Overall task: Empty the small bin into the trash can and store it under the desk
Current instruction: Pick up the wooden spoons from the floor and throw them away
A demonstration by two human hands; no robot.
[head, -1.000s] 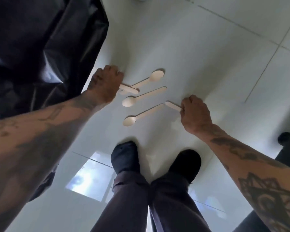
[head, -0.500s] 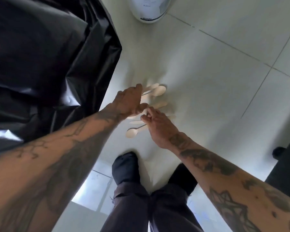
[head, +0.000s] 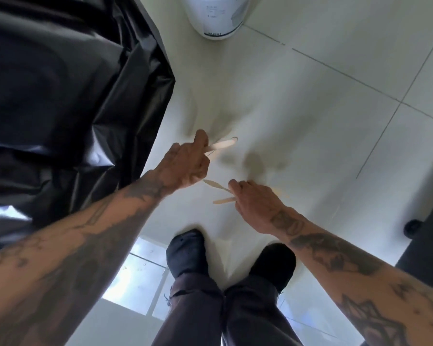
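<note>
I look down at a white tiled floor. My left hand [head: 185, 162] is closed around wooden spoons [head: 223, 144] that stick out to the right of its fingers, lifted off the floor. My right hand [head: 256, 203] pinches more wooden spoons [head: 219, 187], their ends pointing left. A small white bin [head: 216, 17] with a printed label stands on the floor at the top edge, beyond both hands. The trash can's black plastic liner [head: 68, 96] fills the left side, right beside my left arm.
My two dark shoes [head: 188, 253] and trouser legs stand just below the hands. A dark piece of furniture on castors [head: 413, 227] sits at the right edge. Grout lines cross the floor on the right.
Both hands closed in on the spoons lying on the floor, gathered them and lifted them. No spoon remains visible on the tiles. The view tilted so the white bin came into sight.
</note>
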